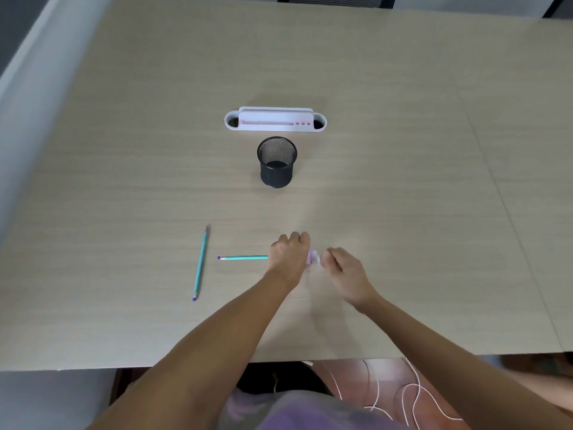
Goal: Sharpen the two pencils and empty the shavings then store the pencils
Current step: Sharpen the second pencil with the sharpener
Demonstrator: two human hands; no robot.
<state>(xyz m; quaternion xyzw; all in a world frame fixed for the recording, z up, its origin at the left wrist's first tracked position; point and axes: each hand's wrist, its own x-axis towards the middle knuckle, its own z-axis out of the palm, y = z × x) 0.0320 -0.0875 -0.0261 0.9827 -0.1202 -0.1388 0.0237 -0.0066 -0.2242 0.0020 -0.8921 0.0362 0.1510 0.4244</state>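
Presently on a pale wood-grain table [403,150], viewed from the head camera:

Item: left hand [288,256], fingers curled round a teal pencil with a purple eraser end [243,258]. The pencil lies level, running left to right; its eraser end points left and clears the fist, while its other end is hidden by the hand.

Item: small pale lilac sharpener [313,259], blurred, sitting between the two hands just above the tabletop near the front edge. It touches the left fist on one side and the right fingertips on the other. Whether the pencil tip sits inside it cannot be told.

Item: right hand [345,270], fingers bent and pinching the sharpener from the right side.

Item: second teal pencil with a purple eraser end [201,262], lying loose on the table to the left of the held pencil, apart from it, nearly upright in the frame, dark point away from the person and eraser end towards them.

Item: black wire-mesh cylindrical pen cup [277,162], upright, mid-table, well beyond the hands.

Item: long white plastic desk organiser with pink inner slot and rounded end wells [275,121], just behind the cup, lying crosswise.

Item: thin white cord [412,395], looped below the table's front edge, on the right.
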